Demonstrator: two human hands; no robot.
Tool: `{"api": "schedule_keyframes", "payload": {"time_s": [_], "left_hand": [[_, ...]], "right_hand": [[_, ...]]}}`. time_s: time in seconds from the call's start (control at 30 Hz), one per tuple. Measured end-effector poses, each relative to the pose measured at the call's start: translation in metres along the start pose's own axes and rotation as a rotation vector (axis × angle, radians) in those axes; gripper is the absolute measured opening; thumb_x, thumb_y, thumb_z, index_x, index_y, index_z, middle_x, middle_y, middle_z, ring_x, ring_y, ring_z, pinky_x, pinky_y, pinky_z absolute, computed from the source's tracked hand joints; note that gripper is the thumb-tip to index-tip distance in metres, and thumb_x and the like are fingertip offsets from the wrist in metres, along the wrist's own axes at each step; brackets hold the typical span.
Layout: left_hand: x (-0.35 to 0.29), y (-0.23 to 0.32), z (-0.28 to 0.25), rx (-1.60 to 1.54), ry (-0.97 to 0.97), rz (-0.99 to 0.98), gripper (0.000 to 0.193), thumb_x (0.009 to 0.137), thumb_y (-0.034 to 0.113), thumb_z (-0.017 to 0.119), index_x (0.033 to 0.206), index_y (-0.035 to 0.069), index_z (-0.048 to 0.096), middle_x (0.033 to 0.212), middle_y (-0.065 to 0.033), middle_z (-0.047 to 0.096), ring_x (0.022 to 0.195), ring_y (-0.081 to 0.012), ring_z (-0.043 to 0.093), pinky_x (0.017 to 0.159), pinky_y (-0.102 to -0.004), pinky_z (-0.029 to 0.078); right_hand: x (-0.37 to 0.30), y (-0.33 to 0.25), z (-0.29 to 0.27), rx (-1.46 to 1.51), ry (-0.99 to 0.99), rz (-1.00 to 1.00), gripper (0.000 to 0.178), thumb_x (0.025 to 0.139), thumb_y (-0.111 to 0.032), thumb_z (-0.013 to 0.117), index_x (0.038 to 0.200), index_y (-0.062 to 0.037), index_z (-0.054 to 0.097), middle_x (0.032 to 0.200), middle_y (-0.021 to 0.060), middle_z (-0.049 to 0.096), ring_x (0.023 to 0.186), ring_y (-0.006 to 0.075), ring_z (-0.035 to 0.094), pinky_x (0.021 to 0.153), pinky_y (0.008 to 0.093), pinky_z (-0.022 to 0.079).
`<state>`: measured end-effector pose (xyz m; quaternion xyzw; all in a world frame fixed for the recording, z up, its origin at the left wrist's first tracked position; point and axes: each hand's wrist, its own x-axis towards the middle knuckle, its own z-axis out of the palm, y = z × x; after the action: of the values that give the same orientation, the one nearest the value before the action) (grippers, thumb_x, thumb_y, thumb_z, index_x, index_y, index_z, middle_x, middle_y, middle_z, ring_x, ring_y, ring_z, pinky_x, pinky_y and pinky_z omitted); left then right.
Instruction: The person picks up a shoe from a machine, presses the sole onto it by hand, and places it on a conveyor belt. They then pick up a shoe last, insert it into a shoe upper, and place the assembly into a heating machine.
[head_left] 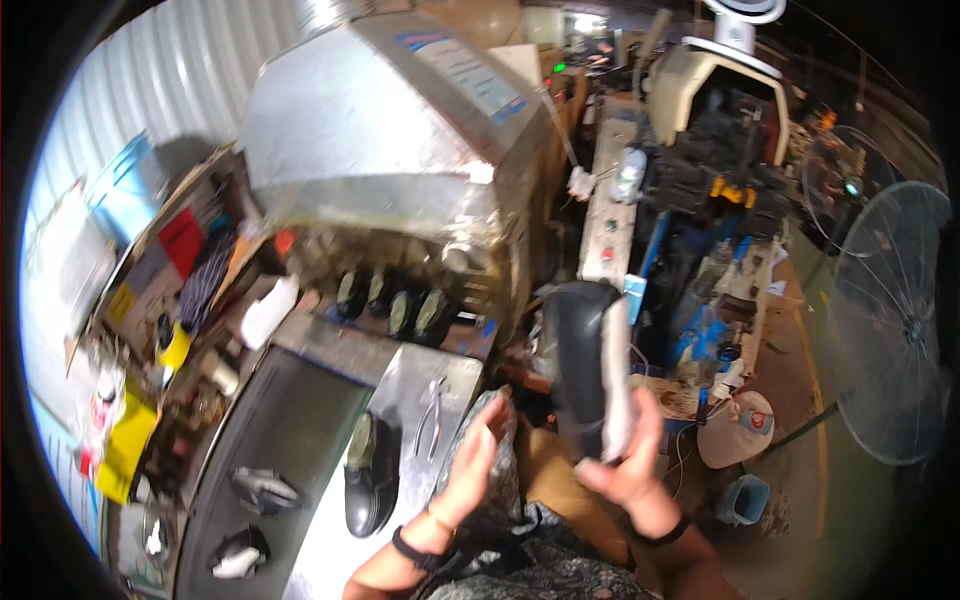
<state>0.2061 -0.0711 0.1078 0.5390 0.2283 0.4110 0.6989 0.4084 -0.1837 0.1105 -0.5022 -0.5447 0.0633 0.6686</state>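
My right hand (632, 468) grips a black shoe (580, 365) by its lower end. The shoe is raised upright on its end, its whitish sole side facing right. My left hand (470, 470) is held apart from it, fingers stretched out and nothing in them. Left of that hand, a second black shoe (368, 495) lies on a shiny metal plate (325, 540), toe toward me. A pair of pliers (431, 420) rests on the same plate, between the second shoe and my left hand.
A dark conveyor belt (315, 400) on the left carries two more shoe pieces, one (268, 490) beyond the other (240, 552). Several dark shoes (400, 312) stand below a metal hood (370, 120). To the right are a cluttered bench, a white bucket (730, 440) and a large fan (890, 330).
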Motion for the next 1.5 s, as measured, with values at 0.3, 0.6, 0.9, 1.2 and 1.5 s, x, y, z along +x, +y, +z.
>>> {"api": "schedule_keyframes", "payload": {"time_s": [0.3, 0.6, 0.9, 1.2, 1.5], "left_hand": [[-0.072, 0.013, -0.054, 0.979, -0.333, -0.439, 0.059, 0.094, 0.038, 0.061, 0.136, -0.001, 0.048, 0.123, -0.021, 0.061, 0.111, -0.0317, 0.061, 0.096, -0.0388, 0.046], [-0.116, -0.013, -0.172, 0.379, 0.66, -0.06, 0.033, 0.074, -0.006, 0.078, 0.1, 0.003, 0.06, 0.073, 0.0035, 0.053, 0.068, -0.0043, 0.05, 0.066, -0.0212, 0.046], [-0.101, 0.001, -0.191, 0.658, 0.719, -0.117, 0.021, 0.081, 0.007, 0.077, 0.097, -0.001, 0.063, 0.076, -0.0063, 0.066, 0.072, -0.0166, 0.063, 0.07, -0.0313, 0.052], [-0.055, 0.014, -0.239, 0.757, 0.492, -0.394, 0.078, 0.068, 0.026, 0.084, 0.131, -0.004, 0.049, 0.103, -0.0177, 0.069, 0.094, -0.0283, 0.067, 0.085, -0.0358, 0.052], [-0.039, 0.003, -0.083, -0.41, 0.142, -0.106, 0.064, 0.094, 0.026, 0.062, 0.146, 0.002, 0.034, 0.144, -0.0152, 0.043, 0.134, -0.0272, 0.038, 0.114, -0.0412, 0.026]], "right_hand": [[-0.047, -0.006, 0.043, 0.793, -0.937, 1.124, 0.071, 0.086, -0.011, 0.067, 0.148, -0.0002, 0.033, 0.135, 0.0068, 0.054, 0.122, 0.014, 0.05, 0.105, 0.0314, 0.037], [-0.016, 0.043, 0.083, 0.961, -0.2, 1.146, 0.04, 0.092, -0.012, 0.045, 0.127, 0.0066, 0.051, 0.122, 0.0177, 0.06, 0.108, 0.0284, 0.063, 0.096, 0.0411, 0.049], [0.089, 0.231, 0.27, -0.369, -0.482, 0.439, 0.067, 0.08, -0.036, 0.075, 0.13, 0.001, 0.052, 0.133, 0.0237, 0.054, 0.123, 0.0352, 0.053, 0.104, 0.04, 0.042], [-0.08, 0.067, 0.182, 0.244, -0.811, 0.63, 0.028, 0.093, -0.017, 0.066, 0.116, -0.0017, 0.066, 0.1, 0.0111, 0.072, 0.092, 0.0122, 0.066, 0.081, 0.0288, 0.053], [-0.001, -0.012, 0.114, 0.895, -0.205, 0.97, 0.084, 0.075, 0.006, 0.065, 0.15, -0.0051, 0.03, 0.145, 0.0099, 0.044, 0.13, 0.0187, 0.044, 0.108, 0.032, 0.035]]}}
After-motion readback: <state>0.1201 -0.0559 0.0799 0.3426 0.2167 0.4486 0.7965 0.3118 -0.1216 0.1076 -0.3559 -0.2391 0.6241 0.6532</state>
